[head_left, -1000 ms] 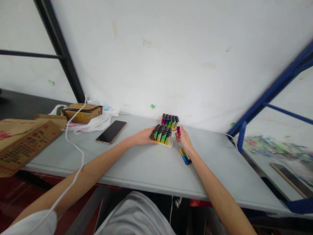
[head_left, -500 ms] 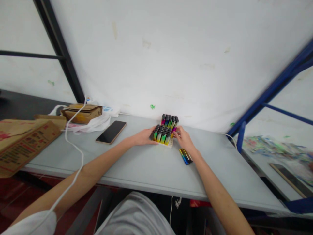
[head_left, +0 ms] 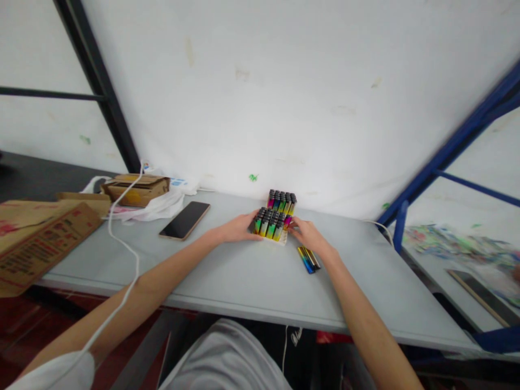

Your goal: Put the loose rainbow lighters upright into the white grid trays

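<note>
Several upright lighters with black tops [head_left: 270, 223] stand in rows in a pale tray [head_left: 281, 241] at mid-table. My left hand [head_left: 239, 226] grips the left side of this tray. At its right end, my right hand [head_left: 304, 233] has its fingertips on a magenta lighter [head_left: 287, 221], which stands beside the other rows. Behind, nearer the wall, is a second block of upright colourful lighters [head_left: 281, 201]. A few shiny lighters [head_left: 309, 260], blue and gold, lie flat on the table just below my right hand.
A black-screened phone [head_left: 185, 220] lies left of my left hand. Farther left are a small cardboard box [head_left: 136, 189], a white plastic bag [head_left: 162, 206] and a large carton [head_left: 49, 238]. A white cable [head_left: 136, 260] hangs across my left arm. Blue frame [head_left: 447, 146] at right.
The magenta lighter sits slightly lower and more upright at the tray's right end. My right hand has shifted slightly, its fingers a little lower. My left hand has stayed in place.
</note>
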The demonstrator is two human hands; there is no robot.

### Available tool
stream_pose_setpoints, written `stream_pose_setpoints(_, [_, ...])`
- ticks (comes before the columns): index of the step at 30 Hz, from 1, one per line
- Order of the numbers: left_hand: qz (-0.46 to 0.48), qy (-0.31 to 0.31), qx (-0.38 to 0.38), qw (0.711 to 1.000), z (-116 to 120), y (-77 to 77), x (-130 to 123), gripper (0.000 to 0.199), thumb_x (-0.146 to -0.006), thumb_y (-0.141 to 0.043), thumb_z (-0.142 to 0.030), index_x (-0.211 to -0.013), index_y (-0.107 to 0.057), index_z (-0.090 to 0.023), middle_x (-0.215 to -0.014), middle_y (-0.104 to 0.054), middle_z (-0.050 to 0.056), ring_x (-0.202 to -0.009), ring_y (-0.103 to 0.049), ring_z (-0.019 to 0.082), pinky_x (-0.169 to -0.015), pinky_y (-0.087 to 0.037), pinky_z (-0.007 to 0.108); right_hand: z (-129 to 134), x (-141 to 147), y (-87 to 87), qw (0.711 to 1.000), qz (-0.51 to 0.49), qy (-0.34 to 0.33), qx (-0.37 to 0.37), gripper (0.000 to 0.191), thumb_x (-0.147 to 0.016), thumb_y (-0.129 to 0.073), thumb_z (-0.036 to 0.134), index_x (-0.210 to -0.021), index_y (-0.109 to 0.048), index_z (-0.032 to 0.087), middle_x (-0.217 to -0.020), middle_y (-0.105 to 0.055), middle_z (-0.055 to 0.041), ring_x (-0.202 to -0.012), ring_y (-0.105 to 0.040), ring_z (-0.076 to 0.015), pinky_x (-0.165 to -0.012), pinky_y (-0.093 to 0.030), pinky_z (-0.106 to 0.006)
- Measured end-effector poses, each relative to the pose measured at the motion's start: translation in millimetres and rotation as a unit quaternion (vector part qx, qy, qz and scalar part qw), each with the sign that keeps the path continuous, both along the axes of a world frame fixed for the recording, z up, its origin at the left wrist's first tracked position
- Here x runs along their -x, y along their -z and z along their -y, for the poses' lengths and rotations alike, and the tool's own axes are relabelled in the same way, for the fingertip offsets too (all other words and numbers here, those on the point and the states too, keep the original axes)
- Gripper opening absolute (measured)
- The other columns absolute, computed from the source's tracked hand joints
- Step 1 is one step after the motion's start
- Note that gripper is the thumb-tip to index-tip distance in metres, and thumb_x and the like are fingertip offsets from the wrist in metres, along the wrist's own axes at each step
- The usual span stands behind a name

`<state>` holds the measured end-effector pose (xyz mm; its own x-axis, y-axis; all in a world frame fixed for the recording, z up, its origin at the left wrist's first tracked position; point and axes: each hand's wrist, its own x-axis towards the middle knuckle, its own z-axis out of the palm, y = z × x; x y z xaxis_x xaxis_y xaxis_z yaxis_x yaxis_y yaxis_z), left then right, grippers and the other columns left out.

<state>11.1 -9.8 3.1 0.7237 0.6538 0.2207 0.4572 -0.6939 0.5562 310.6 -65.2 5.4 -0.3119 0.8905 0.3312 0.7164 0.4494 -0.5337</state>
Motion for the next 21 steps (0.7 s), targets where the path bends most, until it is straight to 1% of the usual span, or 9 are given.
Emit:
stream_pose_setpoints(3, [0.0,-0.003,0.0,1.0,-1.0,1.6,-0.1,0.102,-0.084,-0.076,-0.062,-0.162,-0.031,-0.013,-0.161,-0.052,0.019,-0.144,-0.054,0.037,-0.121,-0.042,0.045,5.6,-13.3,-14.3,0.999,0.022,0.042,0.027,0.028,-0.099,-0.065,0.024,-0.126,-0.066,0.02,-0.106,-0.08,-0.0092,-0.092,-0.076,-0.0226,-0.087,-0.057,-0.034])
stream_pose_setpoints(5, [0.0,-0.003,0.002,1.0,-1.4,2.3,-0.3,0.103,-0.085,-0.076,-0.063,-0.163,-0.03,-0.013,-0.161,-0.052,0.019,-0.144,-0.055,0.037,-0.121,-0.042,0.044,14.8,-25.8,-24.5,0.993,0.054,0.093,0.052,0.022,-0.097,-0.068,0.024,-0.118,-0.07,0.02,-0.098,-0.081,-0.0088,-0.085,-0.075,-0.022,-0.081,-0.056,-0.032])
stream_pose_setpoints(7, [0.0,-0.001,0.001,1.0,-1.9,2.6,-0.6,0.104,-0.084,-0.076,-0.062,-0.163,-0.03,-0.013,-0.161,-0.052,0.019,-0.144,-0.054,0.038,-0.122,-0.041,0.045,29.0,-37.7,-30.7,0.982,0.099,0.125,0.099,0.014,-0.095,-0.071,0.024,-0.108,-0.073,0.02,-0.093,-0.081,-0.0084,-0.082,-0.075,-0.022,-0.077,-0.053,-0.03])
stream_pose_setpoints(8, [0.001,-0.001,0.0,1.0,-2.2,2.9,-0.7,0.104,-0.084,-0.076,-0.062,-0.163,-0.03,-0.013,-0.161,-0.051,0.019,-0.144,-0.054,0.038,-0.122,-0.041,0.045,37.5,-42.4,-31.5,0.976,0.119,0.13,0.124,0.015,-0.094,-0.072,0.024,-0.108,-0.073,0.02,-0.091,-0.081,-0.008,-0.081,-0.074,-0.022,-0.075,-0.051,-0.029])
stream_pose_setpoints(11, [0.0,-0.004,0.001,1.0,-3.6,4.1,-1.0,0.105,-0.083,-0.077,-0.062,-0.164,-0.029,-0.014,-0.161,-0.051,0.019,-0.144,-0.055,0.038,-0.121,-0.042,0.045,61.6,-49.5,-26.1,0.962,0.139,0.132,0.193,0.029,-0.094,-0.072,0.029,-0.121,-0.07,0.018,-0.085,-0.081,-0.0067,-0.077,-0.074,-0.0227,-0.068,-0.047,-0.028])
stream_pose_setpoints(13, [0.0,-0.005,0.0,1.0,-4.6,5.1,-1.0,0.106,-0.083,-0.077,-0.063,-0.164,-0.029,-0.015,-0.161,-0.051,0.018,-0.145,-0.054,0.038,-0.121,-0.043,0.044,70.9,-49.9,-20.0,0.957,0.136,0.14,0.213,0.032,-0.094,-0.072,0.031,-0.123,-0.069,0.017,-0.081,-0.08,-0.006,-0.074,-0.074,-0.0232,-0.066,-0.046,-0.029])
stream_pose_setpoints(15, [0.001,-0.003,-0.005,1.0,-5.0,5.7,-0.9,0.105,-0.083,-0.077,-0.063,-0.164,-0.029,-0.016,-0.161,-0.051,0.018,-0.145,-0.055,0.037,-0.12,-0.043,0.044,72.3,-49.3,-15.6,0.953,0.147,0.158,0.214,0.029,-0.092,-0.072,0.029,-0.118,-0.07,0.017,-0.079,-0.08,-0.0065,-0.072,-0.073,-0.0236,-0.064,-0.045,-0.029])
stream_pose_setpoints(18, [0.001,-0.002,-0.01,1.0,-4.7,5.7,-0.5,0.103,-0.084,-0.077,-0.062,-0.164,-0.03,-0.017,-0.161,-0.052,0.017,-0.144,-0.055,0.037,-0.12,-0.043,0.044,62.3,-49.8,-14.7,0.946,0.189,0.179,0.191,0.017,-0.088,-0.073,0.02,-0.104,-0.073,0.018,-0.082,-0.08,-0.0096,-0.073,-0.072,-0.0238,-0.063,-0.044,-0.028])
stream_pose_setpoints(21, [-0.003,-0.003,-0.007,1.0,-4.1,5.3,-0.6,0.104,-0.084,-0.076,-0.062,-0.164,-0.029,-0.016,-0.161,-0.052,0.018,-0.144,-0.055,0.037,-0.12,-0.043,0.044,45.4,-52.0,-19.2,0.956,0.178,0.18,0.149,0.011,-0.092,-0.066,0.019,-0.101,-0.074,0.018,-0.085,-0.079,-0.0114,-0.072,-0.071,-0.0223,-0.063,-0.044,-0.028])
